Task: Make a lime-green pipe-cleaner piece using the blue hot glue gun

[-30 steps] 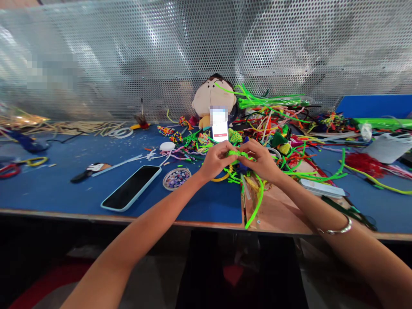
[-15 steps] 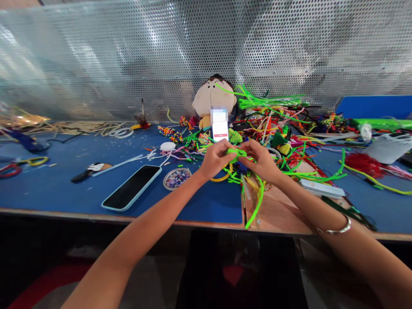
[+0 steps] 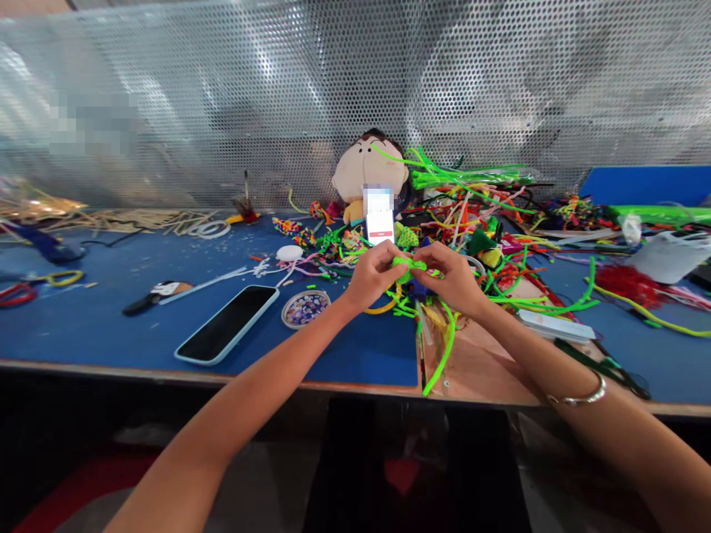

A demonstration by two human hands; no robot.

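Head view showed both hands pinched on one small knot of green pipe cleaner (image 3: 408, 264), held just above the blue table (image 3: 138, 318) near its middle. The left hand (image 3: 373, 275) gripped the knot's left side with thumb and fingertips closed on it; the right hand (image 3: 452, 277) clasped the right side the same way, a bangle (image 3: 583, 396) on that wrist. A loose tail of the same green stem (image 3: 441, 355) hung from the hands toward the near edge.

By the look of it, the step in hand was twisting or tightening the stem into a shape. A next move would call for one hand to hold the knot firm while the other turned or fed the tail.

Just beyond the hands stood a propped phone (image 3: 380, 216) with a lit screen, leaning against a plush doll (image 3: 364, 169). To the right and far side lay a heap of coloured stems (image 3: 478, 215). To the left, near the edge, a dark phone (image 3: 227, 323) lay flat beside a round bead tin (image 3: 305, 307).
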